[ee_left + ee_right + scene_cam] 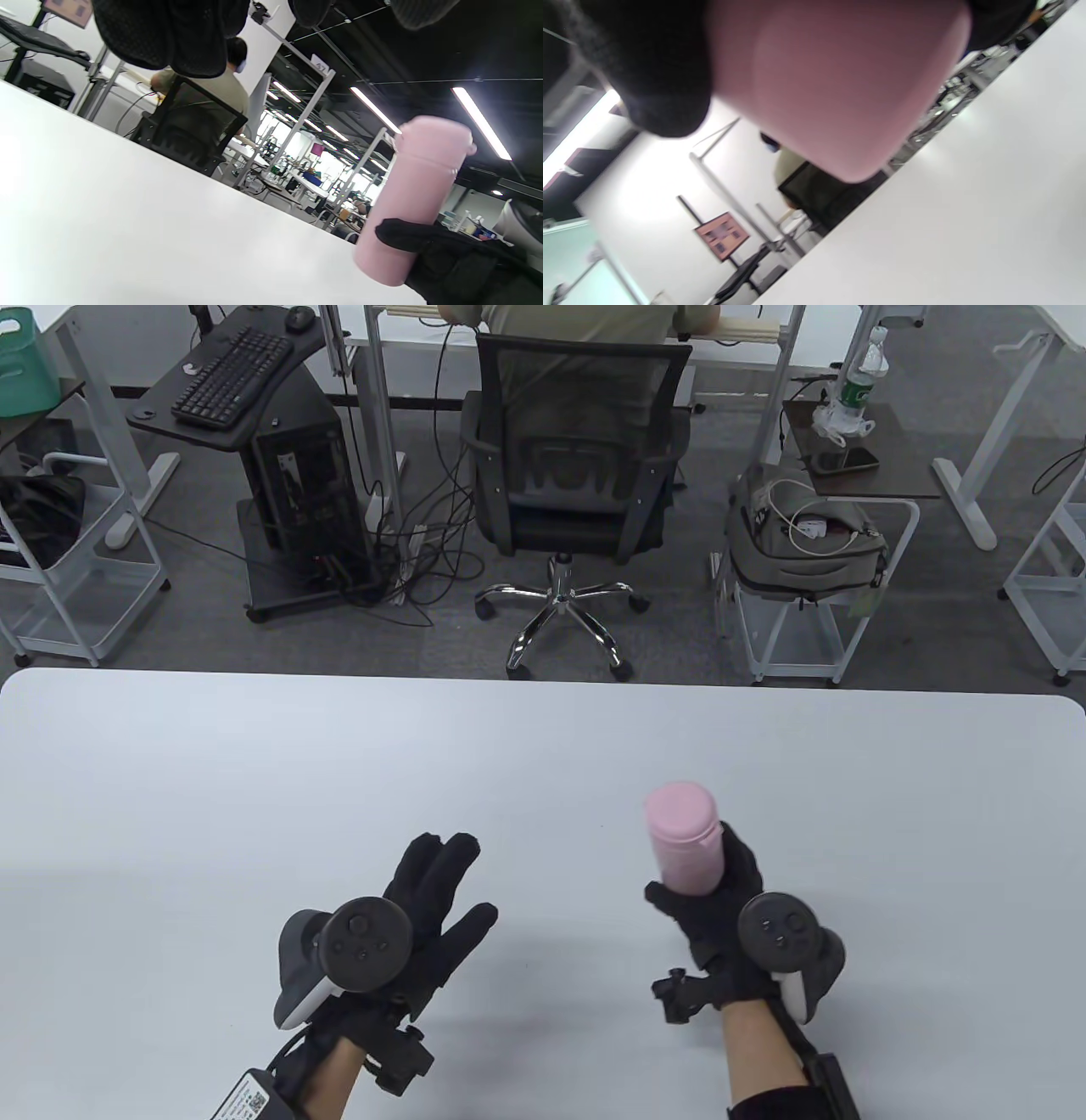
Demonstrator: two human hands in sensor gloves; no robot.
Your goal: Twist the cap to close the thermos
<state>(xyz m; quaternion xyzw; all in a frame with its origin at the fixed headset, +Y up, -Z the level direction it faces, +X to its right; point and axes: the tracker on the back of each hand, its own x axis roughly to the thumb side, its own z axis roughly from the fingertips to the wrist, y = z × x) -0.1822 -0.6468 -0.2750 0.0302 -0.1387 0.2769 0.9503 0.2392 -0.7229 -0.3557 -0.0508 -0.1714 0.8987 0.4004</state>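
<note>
White table, office behind; right hand at 4 o'clock grips rigid, smooth, likely slippery pink thermos low on body, cap exposed for left hand, fingers spread, empty.

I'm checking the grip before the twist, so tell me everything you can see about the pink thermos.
The pink thermos is a smooth, matte cylinder with a rounded cap on top, a seam and small tab marking where cap meets body. It looks like coated metal or plastic. It is upright, slightly tilted, over the white table. The right hand grips its lower body; whether its base touches the table is unclear. The left hand is apart from it.
</note>
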